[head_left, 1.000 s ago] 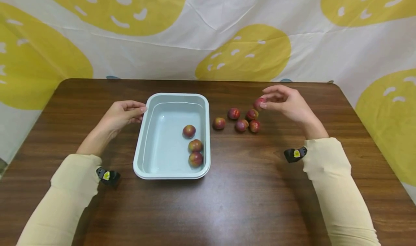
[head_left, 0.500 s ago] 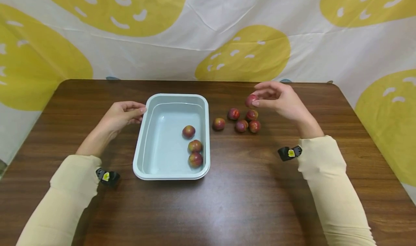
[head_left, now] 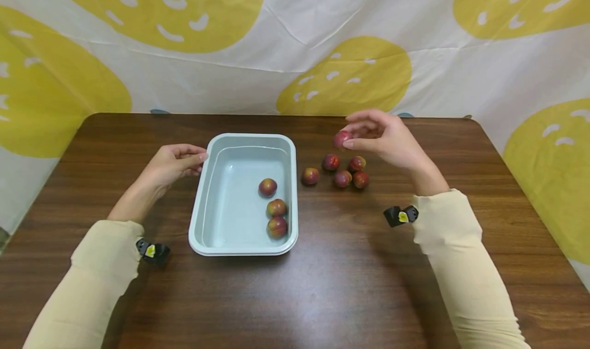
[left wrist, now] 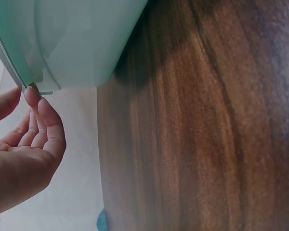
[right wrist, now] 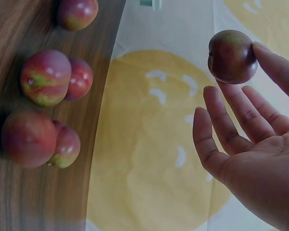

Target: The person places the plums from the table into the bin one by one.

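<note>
A pale blue plastic basin [head_left: 230,205] stands on the table, and three plums lie along the right part of its floor, one of them the topmost plum [head_left: 268,187]. My left hand [head_left: 172,167] pinches the basin's left rim between thumb and fingers; the left wrist view shows the same hand [left wrist: 31,139] at the rim. Above the table, right of the basin, my right hand [head_left: 384,139] holds a plum [head_left: 342,139] between thumb and fingertips. In the right wrist view that plum [right wrist: 232,57] is clear of the others, and the remaining fingers are spread loosely.
Several loose plums [head_left: 342,179] lie on the brown wooden table [head_left: 341,277] to the right of the basin, below my right hand. A white cloth with yellow fruit shapes [head_left: 345,72] hangs behind the table's back edge.
My right hand has moved left with the plum, passing over the loose ones toward the basin. The left hand and the basin stay where they were.
</note>
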